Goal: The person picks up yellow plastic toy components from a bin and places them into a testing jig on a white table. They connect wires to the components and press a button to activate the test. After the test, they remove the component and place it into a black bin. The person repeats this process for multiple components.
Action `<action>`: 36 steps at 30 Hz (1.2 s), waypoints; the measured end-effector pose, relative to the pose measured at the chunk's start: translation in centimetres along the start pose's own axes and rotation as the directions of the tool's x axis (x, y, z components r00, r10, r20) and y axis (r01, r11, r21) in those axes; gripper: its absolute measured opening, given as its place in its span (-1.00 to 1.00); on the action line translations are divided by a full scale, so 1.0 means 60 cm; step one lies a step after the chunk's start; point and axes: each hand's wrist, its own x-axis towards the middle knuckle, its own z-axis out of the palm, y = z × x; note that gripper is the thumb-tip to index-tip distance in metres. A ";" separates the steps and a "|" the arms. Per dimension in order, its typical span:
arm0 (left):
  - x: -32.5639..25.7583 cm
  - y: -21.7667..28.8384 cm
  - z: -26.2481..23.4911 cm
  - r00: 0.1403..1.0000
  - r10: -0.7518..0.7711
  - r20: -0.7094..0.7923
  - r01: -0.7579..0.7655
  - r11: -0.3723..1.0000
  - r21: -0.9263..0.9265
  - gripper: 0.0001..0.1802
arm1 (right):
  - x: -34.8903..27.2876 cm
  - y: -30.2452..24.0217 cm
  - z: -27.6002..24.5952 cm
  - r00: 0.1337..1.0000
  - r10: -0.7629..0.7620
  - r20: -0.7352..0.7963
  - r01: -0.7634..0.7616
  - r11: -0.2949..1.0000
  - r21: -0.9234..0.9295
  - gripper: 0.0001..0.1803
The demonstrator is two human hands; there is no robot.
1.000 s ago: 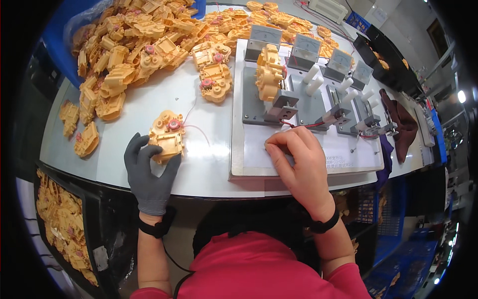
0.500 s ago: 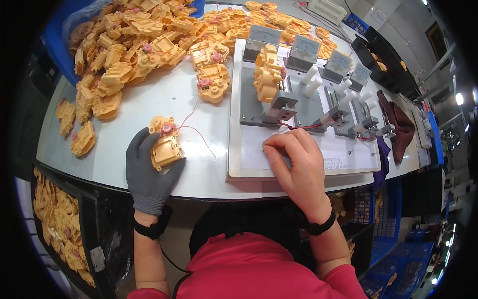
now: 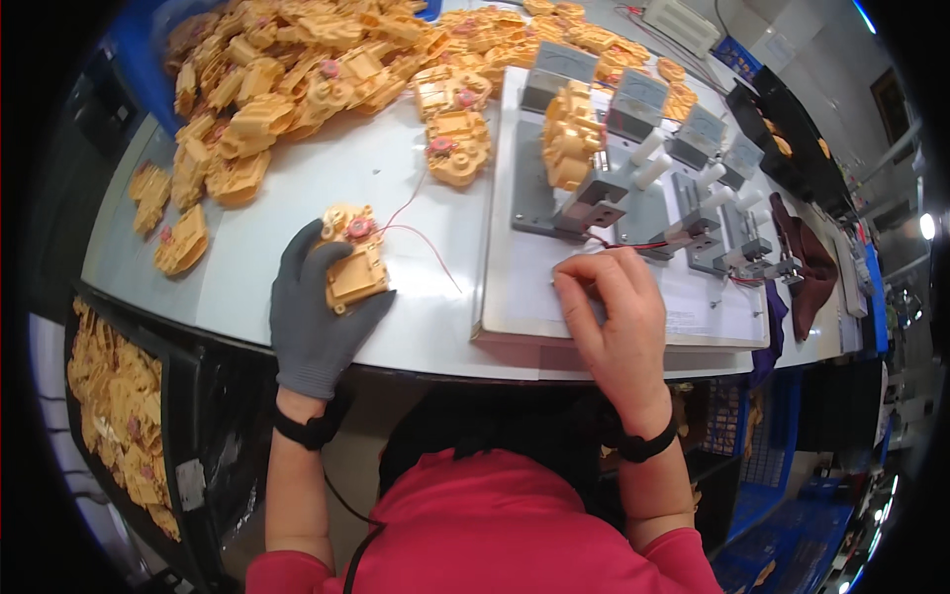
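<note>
My left hand (image 3: pixel 325 315), in a grey glove, grips a yellow plastic housing (image 3: pixel 358 278) at its left and lower edges, just over the white table. A round pink-red part sits at the housing's top, and thin red wires (image 3: pixel 421 238) trail from it to the right. My bare right hand (image 3: pixel 618 322) is closed, thumb and forefinger pinched together, above the front of a white fixture board (image 3: pixel 515 319). Anything between those fingertips is too small or hidden to make out. Behind them, another yellow housing (image 3: pixel 571 139) stands upright in the leftmost grey test fixture (image 3: pixel 594 203), beside dark and red leads.
Many yellow housings (image 3: pixel 287 74) are heaped at the back left, some apart on the table (image 3: pixel 287 188). Grey fixtures with white posts (image 3: pixel 653 170) and dial meters (image 3: pixel 638 97) line the board. A black bin (image 3: pixel 173 416) of housings stands below left; a dark red cloth (image 3: pixel 807 262) lies right.
The whole view has shifted, so table items appear farther right and slightly higher. Both hands keep nearly the same pose, the left still gripping the housing.
</note>
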 end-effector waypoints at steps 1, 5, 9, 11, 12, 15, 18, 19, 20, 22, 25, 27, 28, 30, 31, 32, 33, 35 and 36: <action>-0.003 -0.002 0.000 1.000 0.002 -0.009 -0.002 1.000 -0.023 -0.35 | -0.001 -0.001 0.002 1.000 -0.002 0.008 0.002 1.000 0.002 -0.92; -0.005 0.003 -0.001 1.000 -0.006 -0.014 0.006 0.998 -0.061 -0.35 | -0.003 -0.004 0.000 0.999 0.025 -0.028 -0.025 1.000 0.012 -0.93; -0.015 -0.001 -0.007 0.999 -0.012 -0.042 0.011 0.999 -0.036 -0.34 | -0.004 -0.007 0.003 1.000 0.012 -0.020 -0.012 1.000 0.013 -0.92; -0.017 0.001 -0.012 0.998 0.006 -0.070 -0.009 0.999 -0.041 -0.34 | -0.004 -0.007 0.002 1.000 -0.004 -0.024 0.004 1.000 0.006 -0.92; -0.017 0.003 -0.016 0.996 0.015 -0.089 -0.019 0.999 -0.049 -0.35 | -0.004 -0.006 0.002 1.000 -0.012 -0.027 0.012 1.000 0.003 -0.92; -0.025 0.007 -0.023 0.997 -0.075 -0.027 0.059 0.924 -0.379 -0.31 | -0.005 -0.005 0.004 1.000 -0.004 -0.031 0.005 1.000 0.006 -0.93; -0.029 0.032 -0.047 0.956 -0.209 0.204 0.289 0.568 -0.771 -0.27 | -0.005 -0.003 0.002 0.999 -0.019 -0.029 0.019 1.000 0.012 -0.92; -0.027 0.039 -0.055 0.927 -0.227 0.299 0.369 0.392 -0.843 -0.26 | -0.004 -0.003 0.001 0.999 -0.032 -0.030 0.032 0.999 0.012 -0.91; -0.027 0.040 -0.059 0.923 -0.197 0.332 0.380 0.317 -0.869 -0.37 | -0.005 -0.003 -0.001 1.000 -0.012 -0.021 0.013 0.999 0.031 -0.88; -0.026 0.036 -0.068 0.898 -0.164 0.409 0.425 0.073 -0.902 -0.38 | -0.006 -0.004 -0.007 1.000 0.026 -0.005 -0.025 0.998 0.066 -0.81; -0.022 0.045 -0.075 0.861 -0.129 0.493 0.479 -0.121 -0.869 -0.25 | -0.012 -0.003 -0.020 0.999 0.053 0.006 -0.053 0.967 0.248 -0.61; -0.013 0.059 -0.087 0.794 -0.028 0.607 0.572 -0.307 -0.761 -0.22 | -0.019 -0.018 -0.031 0.999 0.034 0.038 -0.045 0.928 0.369 -0.49; -0.010 0.068 -0.085 0.778 0.163 0.607 0.614 -0.407 -0.677 -0.25 | -0.026 -0.028 -0.036 0.998 0.032 0.053 -0.052 0.904 0.423 -0.43; -0.018 0.121 -0.076 0.746 0.009 0.665 0.630 -0.335 -0.701 -0.22 | -0.033 -0.056 -0.039 0.992 -0.028 0.123 -0.050 0.808 0.587 -0.29; -0.022 0.154 -0.072 0.727 -0.063 0.683 0.641 -0.295 -0.709 -0.21 | -0.033 -0.067 -0.041 0.990 -0.061 0.130 -0.037 0.765 0.643 -0.27; -0.020 0.166 -0.069 0.707 -0.028 0.707 0.664 -0.318 -0.677 -0.21 | -0.034 -0.070 -0.041 0.986 -0.112 0.122 0.003 0.748 0.663 -0.28; -0.018 0.180 -0.064 0.683 0.010 0.730 0.689 -0.340 -0.640 -0.21 | -0.035 -0.068 -0.044 0.980 -0.164 0.113 0.043 0.729 0.683 -0.28; -0.005 0.186 -0.068 0.607 0.197 0.770 0.764 -0.412 -0.497 -0.24 | -0.039 -0.066 -0.063 0.984 -0.107 0.143 -0.022 0.724 0.690 -0.33; 0.000 0.194 -0.070 0.555 0.248 0.794 0.803 -0.408 -0.435 -0.25 | -0.044 -0.061 -0.071 0.982 -0.047 0.185 -0.104 0.680 0.726 -0.35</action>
